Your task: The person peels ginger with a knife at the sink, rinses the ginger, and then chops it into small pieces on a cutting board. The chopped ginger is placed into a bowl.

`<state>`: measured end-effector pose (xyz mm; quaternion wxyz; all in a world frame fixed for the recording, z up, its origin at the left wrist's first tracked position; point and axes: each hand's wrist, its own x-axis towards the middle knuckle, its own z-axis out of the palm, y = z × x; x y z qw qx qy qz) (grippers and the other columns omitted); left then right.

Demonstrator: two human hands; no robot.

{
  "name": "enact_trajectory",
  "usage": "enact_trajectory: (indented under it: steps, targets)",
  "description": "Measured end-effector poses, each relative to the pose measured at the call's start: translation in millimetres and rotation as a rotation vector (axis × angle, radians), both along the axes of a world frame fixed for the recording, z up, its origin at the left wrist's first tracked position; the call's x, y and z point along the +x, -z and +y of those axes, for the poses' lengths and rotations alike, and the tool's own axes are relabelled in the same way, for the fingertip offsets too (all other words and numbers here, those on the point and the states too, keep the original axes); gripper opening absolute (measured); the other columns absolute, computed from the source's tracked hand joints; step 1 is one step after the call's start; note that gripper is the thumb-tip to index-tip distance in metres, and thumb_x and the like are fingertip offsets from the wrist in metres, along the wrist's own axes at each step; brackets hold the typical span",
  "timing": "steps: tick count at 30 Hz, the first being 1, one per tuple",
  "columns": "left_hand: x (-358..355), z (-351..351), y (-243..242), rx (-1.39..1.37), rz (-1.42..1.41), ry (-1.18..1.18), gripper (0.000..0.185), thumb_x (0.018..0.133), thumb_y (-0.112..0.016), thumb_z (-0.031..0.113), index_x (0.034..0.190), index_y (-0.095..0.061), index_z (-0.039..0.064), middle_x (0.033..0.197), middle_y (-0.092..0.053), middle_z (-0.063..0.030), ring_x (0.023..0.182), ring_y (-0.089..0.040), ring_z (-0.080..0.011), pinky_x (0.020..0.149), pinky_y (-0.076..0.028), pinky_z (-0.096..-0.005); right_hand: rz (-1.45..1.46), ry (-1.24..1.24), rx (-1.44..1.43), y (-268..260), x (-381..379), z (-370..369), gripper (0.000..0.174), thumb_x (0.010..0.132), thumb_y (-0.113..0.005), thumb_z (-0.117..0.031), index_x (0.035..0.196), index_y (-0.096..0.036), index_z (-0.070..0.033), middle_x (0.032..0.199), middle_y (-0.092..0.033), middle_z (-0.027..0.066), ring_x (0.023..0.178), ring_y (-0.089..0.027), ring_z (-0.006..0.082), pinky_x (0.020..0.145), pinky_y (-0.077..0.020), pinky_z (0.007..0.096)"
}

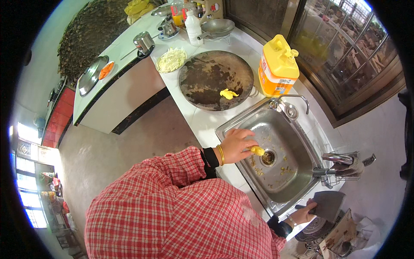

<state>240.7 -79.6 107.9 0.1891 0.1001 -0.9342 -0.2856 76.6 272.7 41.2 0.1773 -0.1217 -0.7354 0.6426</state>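
Above the drain of a stainless steel sink (291, 187), my left hand (234, 145) holds a peeled yellow piece of what looks like ginger (257, 150) in its fingertips. Brownish peel scraps (286, 170) lie scattered over the sink bottom around the drain. At the sink's near right corner, my right hand (302, 215) grips a cleaver (328, 205) by its handle, the broad blade pointing away from the sink. Another yellow ginger-like piece (228, 94) rests on a round, dark-stained wooden chopping board (213, 71) to the left of the sink.
A yellow jug (278, 71) stands behind the board. Beside the board are a bowl of pale shredded vegetable (171, 60), a white bottle (193, 29) and a wok (218, 27). A faucet (336, 158) and wire rack rise at the sink's right. A plate of orange slices (106, 70) sits on the far counter.
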Motion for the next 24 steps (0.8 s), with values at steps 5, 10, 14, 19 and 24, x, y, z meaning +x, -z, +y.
enact_trajectory:
  steps: [5, 10, 14, 19, 24]
  targets:
    - [2, -30, 6, -0.155, 0.018, 0.142, 0.027, 0.081, -0.069, 0.022, 0.105, -0.062, 0.013, 0.122, -0.056, -0.0085, 0.118, -0.05, -0.0253, 0.101, -0.032, -0.0456, 0.043, -0.158, 0.283, 4, 46, -36, 0.032, 0.095, -0.063, -0.017, 0.11, -0.06, 0.011, 0.098, -0.068, 0.0162, 0.081, -0.062, 0.0205, 0.073, -0.051, 0.0336]
    - [12, -120, 19, 0.214, -0.235, -0.004, 0.026, 0.086, -0.064, 0.028, 0.094, -0.053, 0.005, 0.095, -0.062, -0.0151, 0.088, -0.06, -0.0353, 0.078, -0.046, -0.0453, 0.107, -0.299, 0.364, -7, 94, -124, 0.028, 0.09, -0.067, -0.013, 0.107, -0.061, 0.008, 0.098, -0.067, 0.0143, 0.084, -0.059, 0.0188, 0.075, -0.0497, 0.0333]
    - [33, -254, 40, 0.235, -0.128, -0.219, 0.038, 0.085, -0.067, 0.036, 0.092, -0.055, 0.001, 0.084, -0.061, -0.021, 0.08, -0.062, -0.0391, 0.07, -0.048, -0.0474, -0.329, -0.523, 0.328, -22, 130, -236, 0.038, 0.087, -0.071, -0.024, 0.108, -0.065, 0.007, 0.1, -0.07, 0.0156, 0.089, -0.063, 0.0196, 0.083, -0.049, 0.0342]
    - [54, -371, 57, 0.534, -0.301, -0.245, 0.038, 0.089, -0.065, 0.022, 0.113, -0.057, -0.006, 0.095, -0.066, -0.0183, 0.087, -0.066, -0.0238, 0.072, -0.049, -0.0346, -0.297, -0.96, -0.057, -15, 135, -398, 0.043, 0.083, -0.071, -0.016, 0.119, -0.057, 0.002, 0.091, -0.065, 0.0097, 0.071, -0.06, 0.0142, 0.06, -0.0497, 0.0296]
    - [92, -392, 63, 0.647, -0.093, -0.385, 0.051, 0.093, -0.062, 0.024, 0.133, -0.048, -0.006, 0.113, -0.06, -0.0108, 0.102, -0.056, -0.0174, 0.088, -0.045, -0.0292, -0.356, -0.921, 0.127, 21, 135, -519, 0.049, 0.079, -0.067, -0.014, 0.121, -0.049, 0.005, 0.11, -0.063, 0.0291, 0.104, -0.063, 0.0397, 0.09, -0.0491, 0.0414]
